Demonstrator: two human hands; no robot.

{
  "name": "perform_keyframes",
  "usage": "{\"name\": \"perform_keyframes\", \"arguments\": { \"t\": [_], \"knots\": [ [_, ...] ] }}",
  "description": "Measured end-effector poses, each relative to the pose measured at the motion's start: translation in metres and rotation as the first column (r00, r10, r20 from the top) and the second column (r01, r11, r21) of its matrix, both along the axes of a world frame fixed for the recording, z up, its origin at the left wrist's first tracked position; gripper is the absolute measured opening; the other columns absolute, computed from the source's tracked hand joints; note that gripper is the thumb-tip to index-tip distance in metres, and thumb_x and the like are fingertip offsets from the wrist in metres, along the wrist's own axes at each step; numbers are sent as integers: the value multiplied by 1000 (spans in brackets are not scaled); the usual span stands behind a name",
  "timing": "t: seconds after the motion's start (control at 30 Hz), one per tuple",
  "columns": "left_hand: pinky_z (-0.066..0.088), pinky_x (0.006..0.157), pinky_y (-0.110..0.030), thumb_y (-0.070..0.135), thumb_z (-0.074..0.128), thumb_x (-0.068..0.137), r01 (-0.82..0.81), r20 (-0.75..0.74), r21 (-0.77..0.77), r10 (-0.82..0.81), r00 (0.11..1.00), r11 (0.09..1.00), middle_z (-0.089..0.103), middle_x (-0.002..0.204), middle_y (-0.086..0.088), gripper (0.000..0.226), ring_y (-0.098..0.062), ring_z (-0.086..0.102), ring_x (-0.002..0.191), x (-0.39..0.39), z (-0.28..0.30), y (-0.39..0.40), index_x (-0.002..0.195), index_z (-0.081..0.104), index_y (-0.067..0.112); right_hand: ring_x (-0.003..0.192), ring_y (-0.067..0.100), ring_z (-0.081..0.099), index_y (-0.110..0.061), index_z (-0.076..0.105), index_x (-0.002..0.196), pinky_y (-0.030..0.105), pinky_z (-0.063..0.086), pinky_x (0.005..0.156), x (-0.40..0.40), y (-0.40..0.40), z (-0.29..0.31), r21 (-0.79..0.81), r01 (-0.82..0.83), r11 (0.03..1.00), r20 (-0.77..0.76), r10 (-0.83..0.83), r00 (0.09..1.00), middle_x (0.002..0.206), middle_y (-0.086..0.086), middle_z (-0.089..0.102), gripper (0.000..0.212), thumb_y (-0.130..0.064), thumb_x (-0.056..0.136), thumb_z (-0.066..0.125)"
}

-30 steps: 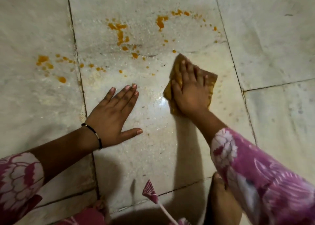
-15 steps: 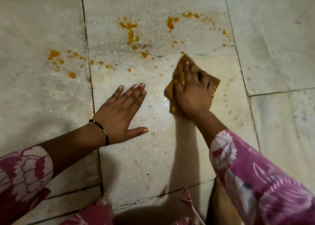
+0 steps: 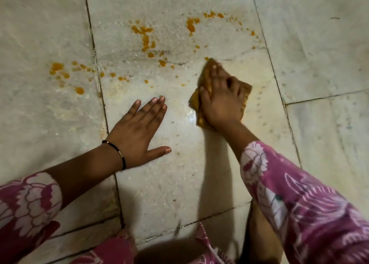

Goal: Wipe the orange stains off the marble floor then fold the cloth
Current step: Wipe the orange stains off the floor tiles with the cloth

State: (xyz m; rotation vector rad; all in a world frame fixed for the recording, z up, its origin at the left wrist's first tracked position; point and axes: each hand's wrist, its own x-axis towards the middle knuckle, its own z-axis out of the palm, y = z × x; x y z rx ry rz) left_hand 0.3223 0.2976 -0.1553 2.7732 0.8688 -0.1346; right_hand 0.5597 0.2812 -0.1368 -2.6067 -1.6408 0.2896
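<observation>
Orange stains (image 3: 146, 37) beyond cloth (image 3: 245, 88) under right hand (image 3: 220, 102)'s straight fingers; left hand (image 3: 137, 132) flat, fingers straight.

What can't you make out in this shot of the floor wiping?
- Head view: most of the yellow-orange wiping cloth lies under the right hand; its folds are hidden.
- The right hand's fingertips are motion-blurred, so their grip is unclear.
- Marble floor beneath the flat left hand is covered; any stains there are unseen.
- Whether the orange stains continue past the top edge cannot be told.
</observation>
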Motion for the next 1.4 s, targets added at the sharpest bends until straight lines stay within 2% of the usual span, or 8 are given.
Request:
{"name": "perform_keyframes", "arguments": {
  "t": [0.13, 0.27, 0.4, 0.63, 0.87, 1.1, 1.27, 1.4],
  "knots": [
    [8, 117, -45, 72, 19, 88, 19, 13, -7, -19, 1000, 1000, 8, 158, -13, 92, -24, 7, 146, -7, -1, -1, 150, 11, 5, 138, 29, 25, -30, 15, 152, 45, 21, 106, -20, -74, 2, -20, -201, 979, 13, 201, 979, 158, -8, 17, 66, -52, 91, 25],
    [7, 115, -47, 72, 20, 88, 90, 29, 4, -90, 995, 996, 10, 158, -13, 91, -25, 9, 145, -7, 2, 3, 150, 12, 5, 137, 30, 21, -30, 11, 153, 48, 21, 110, 35, -116, 3, -58, 46, 997, 40, -43, 998, 158, -11, 15, 72, -59, 87, 18],
    [6, 114, -49, 72, 14, 89, 381, 11, 76, -383, 924, 921, 8, 157, -14, 91, -25, 9, 145, 25, 12, 24, 150, 9, 5, 139, 34, 17, -23, 6, 153, 49, 10, 112, 77, -57, -2, 8, 257, 966, 42, -257, 965, 160, -2, 11, 72, -56, 91, 20],
    [-20, 111, -44, 77, -4, 79, 485, -115, 65, -477, 872, 872, -36, 148, -8, 93, -21, -32, 136, 109, 0, 47, 140, -33, 12, 136, 30, 27, -28, 19, 151, 51, 28, 105, 99, -85, -3, -10, -267, 964, 65, 267, 962, 157, -7, 21, 66, -51, 90, 30],
    [-4, 116, -48, 74, 8, 86, 442, 44, 58, -445, 895, 895, -4, 158, -11, 92, -24, -4, 146, 106, -4, 41, 150, 0, 8, 135, 32, 25, -25, 16, 152, 46, 17, 110, 161, -31, -5, 64, 265, 962, 77, -269, 960, 157, -4, 23, 71, -53, 88, 23],
    [-8, 116, -49, 74, 12, 86, 447, 12, 61, -448, 894, 893, -4, 158, -11, 93, -24, -4, 145, 107, 0, 41, 150, -1, 8, 130, 33, 27, -30, 17, 152, 51, 25, 106, 86, -30, -5, 19, -35, 999, 34, 34, 999, 159, -6, 16, 68, -54, 89, 23],
    [-20, 112, -48, 74, 6, 85, 425, -15, 66, -425, 905, 903, -27, 153, -7, 92, -21, -24, 141, 105, 2, 38, 145, -23, 11, 126, 33, 29, -28, 17, 152, 51, 24, 106, 118, -59, -3, 28, 214, 976, 97, -216, 972, 157, -4, 23, 68, -55, 90, 21],
    [-14, 115, -48, 73, 10, 86, 416, 30, 60, -418, 908, 907, -15, 156, -9, 92, -22, -12, 144, 106, 3, 40, 149, -11, 10, 128, 34, 26, -21, 19, 152, 45, 20, 104, 121, 20, -3, 58, 314, 948, 39, -316, 948, 156, 1, 26, 64, -49, 95, 29]
  ]
}}
